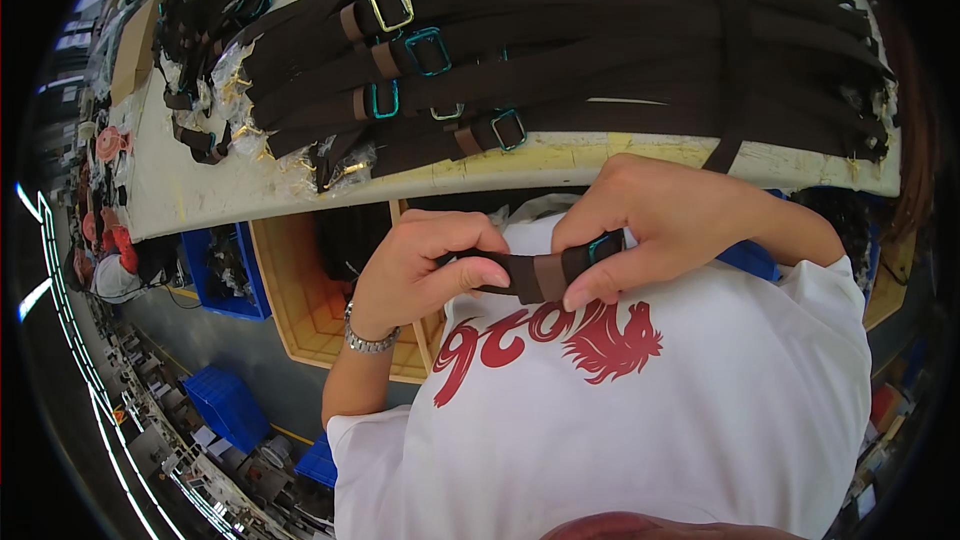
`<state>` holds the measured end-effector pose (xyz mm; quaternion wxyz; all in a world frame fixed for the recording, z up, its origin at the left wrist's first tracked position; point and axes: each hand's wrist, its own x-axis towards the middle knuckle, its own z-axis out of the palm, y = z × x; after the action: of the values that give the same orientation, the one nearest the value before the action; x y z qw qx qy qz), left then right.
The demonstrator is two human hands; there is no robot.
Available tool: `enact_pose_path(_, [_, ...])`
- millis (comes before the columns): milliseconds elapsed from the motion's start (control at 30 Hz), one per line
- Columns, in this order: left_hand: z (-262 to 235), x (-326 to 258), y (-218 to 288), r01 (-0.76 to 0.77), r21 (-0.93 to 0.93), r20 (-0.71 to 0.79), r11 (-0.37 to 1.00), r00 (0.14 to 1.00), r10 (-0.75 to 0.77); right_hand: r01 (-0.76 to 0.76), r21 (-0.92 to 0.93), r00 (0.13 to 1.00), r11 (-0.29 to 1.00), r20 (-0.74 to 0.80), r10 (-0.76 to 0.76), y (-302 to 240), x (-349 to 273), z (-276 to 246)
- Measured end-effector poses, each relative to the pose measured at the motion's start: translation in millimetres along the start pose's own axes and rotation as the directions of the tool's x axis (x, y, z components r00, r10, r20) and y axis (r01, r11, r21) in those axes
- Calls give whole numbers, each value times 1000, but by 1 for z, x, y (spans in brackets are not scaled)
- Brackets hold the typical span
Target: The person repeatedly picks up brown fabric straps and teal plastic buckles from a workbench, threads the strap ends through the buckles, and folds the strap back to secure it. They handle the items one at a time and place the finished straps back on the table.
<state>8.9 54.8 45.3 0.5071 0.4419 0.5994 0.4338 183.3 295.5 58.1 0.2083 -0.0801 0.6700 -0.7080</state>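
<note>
In front of my chest, both hands hold a short section of dark strap (524, 281) with a brown keeper loop (548, 278) around it. My left hand (425, 265) pinches the strap's left side between thumb and fingers. My right hand (655, 225) grips the other side, near a teal-edged buckle (598, 248) partly hidden by the fingers. Just beyond lies a thick bundle of dark straps (640, 30) with several square buckles and brown loops, crossed by a dark band (735, 40).
The straps lie on a pale worktable (590, 155), with clear plastic wrapping (235, 80) at their left ends. Below the table edge stand a wooden box (300, 325) and a blue bin (200, 285) holding dark items. A blue crate (225, 405) is on the floor.
</note>
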Motion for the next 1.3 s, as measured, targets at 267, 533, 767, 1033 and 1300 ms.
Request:
enact_pose_path(267, [-155, -42, 48, 177, 550, -683, 816, 658, 318, -140, -312, 584, 940, -793, -176, -19, -163, -153])
enact_pose_path(533, [-258, 33, 14, 283, 954, -269, 101, 656, 705, -764, -554, 222, 331, -707, -671, -23, -351, -294])
enact_pose_path(767, [-253, 73, -34, 284, 953, -267, 105, 629, 730, -931, -357, 255, 79, -788, -561, 40, -371, -339])
enact_pose_path(1033, [-221, 54, 0, 287, 900, -435, 328, 548, 714, -558, -828, 612, 62, -461, -642, 8, -51, -433])
enact_pose_path(1300, [-282, -50, -41, 585, 704, -672, 403, 366, 643, -420, -907, 677, -44, -281, -680, 35, 189, -509])
